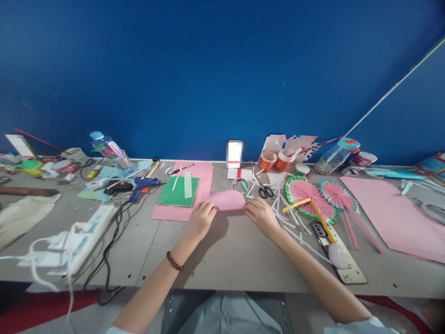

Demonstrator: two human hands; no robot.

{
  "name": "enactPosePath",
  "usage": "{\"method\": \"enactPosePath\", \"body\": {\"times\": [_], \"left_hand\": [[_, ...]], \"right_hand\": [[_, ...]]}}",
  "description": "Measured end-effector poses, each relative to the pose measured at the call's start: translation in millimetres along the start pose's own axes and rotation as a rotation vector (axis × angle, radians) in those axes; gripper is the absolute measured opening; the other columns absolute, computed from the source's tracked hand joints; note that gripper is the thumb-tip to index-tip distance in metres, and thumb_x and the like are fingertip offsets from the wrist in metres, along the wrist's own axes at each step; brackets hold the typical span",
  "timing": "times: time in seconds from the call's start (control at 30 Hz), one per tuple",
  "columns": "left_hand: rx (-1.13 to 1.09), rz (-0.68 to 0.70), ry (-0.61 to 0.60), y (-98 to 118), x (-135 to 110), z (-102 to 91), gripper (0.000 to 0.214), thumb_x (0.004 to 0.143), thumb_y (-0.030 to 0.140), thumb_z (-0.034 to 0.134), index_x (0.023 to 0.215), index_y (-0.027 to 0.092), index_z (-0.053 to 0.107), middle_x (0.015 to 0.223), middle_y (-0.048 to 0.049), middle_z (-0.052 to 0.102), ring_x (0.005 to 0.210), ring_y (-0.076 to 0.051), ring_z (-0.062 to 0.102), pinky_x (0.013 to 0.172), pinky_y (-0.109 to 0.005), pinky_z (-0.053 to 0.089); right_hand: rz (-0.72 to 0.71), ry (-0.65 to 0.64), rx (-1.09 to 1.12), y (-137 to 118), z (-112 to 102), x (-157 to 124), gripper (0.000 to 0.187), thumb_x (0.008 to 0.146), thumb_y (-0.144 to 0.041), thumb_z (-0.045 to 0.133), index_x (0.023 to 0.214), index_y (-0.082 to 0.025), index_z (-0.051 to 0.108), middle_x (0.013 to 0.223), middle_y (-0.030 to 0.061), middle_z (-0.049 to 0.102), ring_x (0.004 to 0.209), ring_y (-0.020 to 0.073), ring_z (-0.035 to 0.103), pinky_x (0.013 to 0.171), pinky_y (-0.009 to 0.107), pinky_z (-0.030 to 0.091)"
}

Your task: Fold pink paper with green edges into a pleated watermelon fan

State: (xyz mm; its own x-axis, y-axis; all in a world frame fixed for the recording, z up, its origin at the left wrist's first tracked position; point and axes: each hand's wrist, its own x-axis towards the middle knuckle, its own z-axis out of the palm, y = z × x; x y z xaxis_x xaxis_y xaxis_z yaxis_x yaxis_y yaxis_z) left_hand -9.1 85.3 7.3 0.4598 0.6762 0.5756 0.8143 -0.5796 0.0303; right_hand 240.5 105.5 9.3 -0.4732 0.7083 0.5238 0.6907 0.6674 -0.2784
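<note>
A piece of pink paper (227, 199) is held up between my hands over the middle of the table, its upper side bowed. My left hand (202, 215), with a dark red bead bracelet on the wrist, pinches its left end. At the right end, the fingers of my right hand (259, 213) are closed on the same paper. A green pack of paper (179, 197) lies on a pink sheet (205, 178) to the left of my hands. Black-handled scissors (266, 191) and white paper strips (278, 206) lie just beyond and beside my right hand.
A blue glue gun (144, 184) and a white power strip (92, 236) with cables are on the left. Watermelon-patterned paper fans (309, 195), a phone (320, 230) and a large pink sheet (399, 213) lie on the right. Red paper cups (267, 161) stand by the blue wall.
</note>
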Motion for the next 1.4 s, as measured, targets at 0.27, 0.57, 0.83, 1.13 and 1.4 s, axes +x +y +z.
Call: {"method": "enactPosePath", "body": {"times": [0.27, 0.57, 0.83, 1.13, 1.4], "left_hand": [[-0.118, 0.072, -0.247, 2, -4, 14.6, 0.022, 0.088, 0.01, 0.045, 0.105, 0.016, 0.058, 0.092, -0.0066, 0.06, 0.088, -0.02, 0.056, 0.075, -0.033, 0.045], [-0.123, 0.09, -0.274, 10, -9, 18.5, 0.019, 0.088, 0.011, 0.047, 0.1, 0.017, 0.06, 0.088, -0.0058, 0.059, 0.086, -0.02, 0.056, 0.071, -0.033, 0.043], [-0.256, -0.005, -0.268, 8, -11, 14.2, 0.022, 0.093, 0.023, 0.042, 0.095, 0.019, 0.064, 0.084, -0.0055, 0.061, 0.083, -0.019, 0.056, 0.073, -0.032, 0.044], [-0.669, -0.293, -0.347, -3, 3, 18.8, 0.017, 0.088, 0.026, 0.054, 0.083, 0.019, 0.069, 0.088, -0.0048, 0.065, 0.084, -0.016, 0.061, 0.077, -0.028, 0.047], [-0.849, -0.444, -0.392, -12, 13, 24.8, 0.007, 0.077, 0.02, 0.063, 0.08, 0.017, 0.07, 0.086, -0.0051, 0.068, 0.079, -0.016, 0.063, 0.073, -0.026, 0.048]], "right_hand": [[0.067, -0.173, 0.042, 7, 15, -12, 0.015, 0.083, -0.008, 0.048, 0.082, -0.019, 0.058, 0.081, 0.0046, 0.063, 0.079, 0.0184, 0.056, 0.074, 0.031, 0.045], [-0.007, -0.273, -0.12, 0, 6, -17, 0.016, 0.086, -0.011, 0.047, 0.088, -0.018, 0.061, 0.085, 0.0073, 0.063, 0.082, 0.0199, 0.057, 0.075, 0.031, 0.043], [0.14, -0.327, 0.158, 5, 3, -12, 0.017, 0.088, -0.018, 0.05, 0.086, -0.02, 0.067, 0.088, 0.0058, 0.067, 0.087, 0.0185, 0.059, 0.08, 0.029, 0.043], [0.456, -0.434, 0.384, 14, -3, 3, 0.015, 0.075, -0.021, 0.056, 0.073, -0.018, 0.07, 0.069, 0.0009, 0.067, 0.064, 0.014, 0.056, 0.061, 0.023, 0.039], [0.56, -0.47, 0.395, 17, -5, 16, 0.014, 0.069, -0.024, 0.059, 0.07, -0.017, 0.072, 0.064, 0.0009, 0.065, 0.063, 0.0146, 0.057, 0.06, 0.024, 0.039]]}}
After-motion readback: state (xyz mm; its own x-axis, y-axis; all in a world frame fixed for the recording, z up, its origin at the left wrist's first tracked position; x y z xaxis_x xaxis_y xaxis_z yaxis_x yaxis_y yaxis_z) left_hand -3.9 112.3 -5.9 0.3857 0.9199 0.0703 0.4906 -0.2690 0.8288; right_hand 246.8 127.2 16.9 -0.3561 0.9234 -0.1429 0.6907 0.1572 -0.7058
